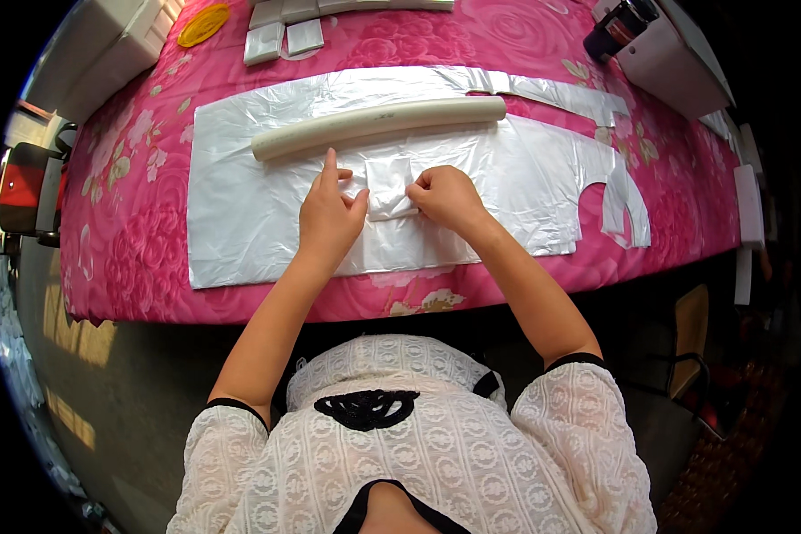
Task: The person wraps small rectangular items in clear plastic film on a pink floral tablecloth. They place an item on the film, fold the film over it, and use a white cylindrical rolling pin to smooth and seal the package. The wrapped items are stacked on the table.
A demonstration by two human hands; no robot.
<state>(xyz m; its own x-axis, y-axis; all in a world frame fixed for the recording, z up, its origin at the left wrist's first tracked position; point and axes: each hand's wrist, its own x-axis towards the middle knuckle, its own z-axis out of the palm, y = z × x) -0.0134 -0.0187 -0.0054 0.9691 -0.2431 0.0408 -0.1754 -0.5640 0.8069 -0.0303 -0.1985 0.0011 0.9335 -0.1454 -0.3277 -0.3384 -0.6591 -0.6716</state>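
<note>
A small square of folded white plastic film (pixel 390 182) lies between my hands on a stack of flat white plastic bags (pixel 240 222) with cut-out handles at the right end. My right hand (pixel 451 198) is closed, its thumb and fingers pinching the right edge of the folded square. My left hand (pixel 329 212) rests at the square's left side, forefinger stretched out toward the tube and the other fingers apart, thumb near the edge. Just beyond both hands, a long off-white tube (pixel 383 123) lies across the bags.
A pink floral cloth (pixel 142 258) covers the table. At the back are several small white folded packets (pixel 264 43) and a yellow oval dish (pixel 203 25). White boxes (pixel 93 58) stand far left; a dark tumbler (pixel 620 28) leans by a white box (pixel 676 62) far right. A chair (pixel 688 343) is lower right.
</note>
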